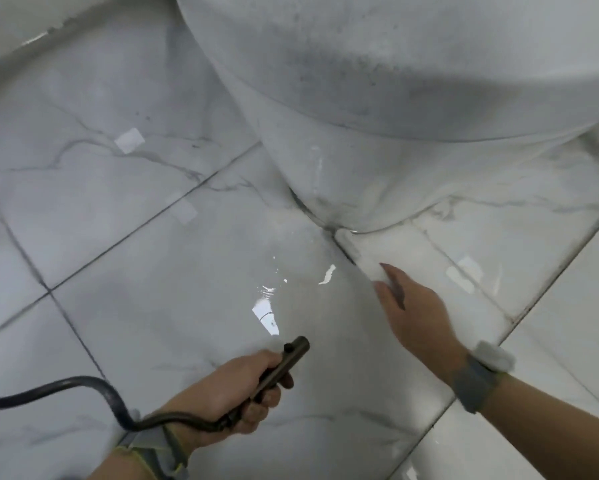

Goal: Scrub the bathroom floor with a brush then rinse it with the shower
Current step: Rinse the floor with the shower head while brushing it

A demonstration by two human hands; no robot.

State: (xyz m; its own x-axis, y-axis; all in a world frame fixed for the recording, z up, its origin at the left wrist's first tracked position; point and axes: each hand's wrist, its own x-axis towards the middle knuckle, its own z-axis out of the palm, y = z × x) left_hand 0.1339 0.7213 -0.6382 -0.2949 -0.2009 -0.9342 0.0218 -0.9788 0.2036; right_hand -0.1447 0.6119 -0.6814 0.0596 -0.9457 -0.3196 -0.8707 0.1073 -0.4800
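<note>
My left hand (237, 389) grips a dark metal shower sprayer (286, 360) whose nozzle points up and to the right over the floor. Its black hose (83, 384) loops off to the left edge. The white marble-look tiled floor (173, 271) is wet and glossy in front of the nozzle, with bright reflections on the water. My right hand (412, 306) is open and flat, its fingers spread and resting on the wet tile beside a dark grout line. No brush is in view.
A white toilet (377, 81) fills the upper right, its pedestal base (346, 188) meeting the floor just beyond my right hand. A raised lighter tile step (550, 341) runs along the right. A white wall base (21, 26) curves at the upper left.
</note>
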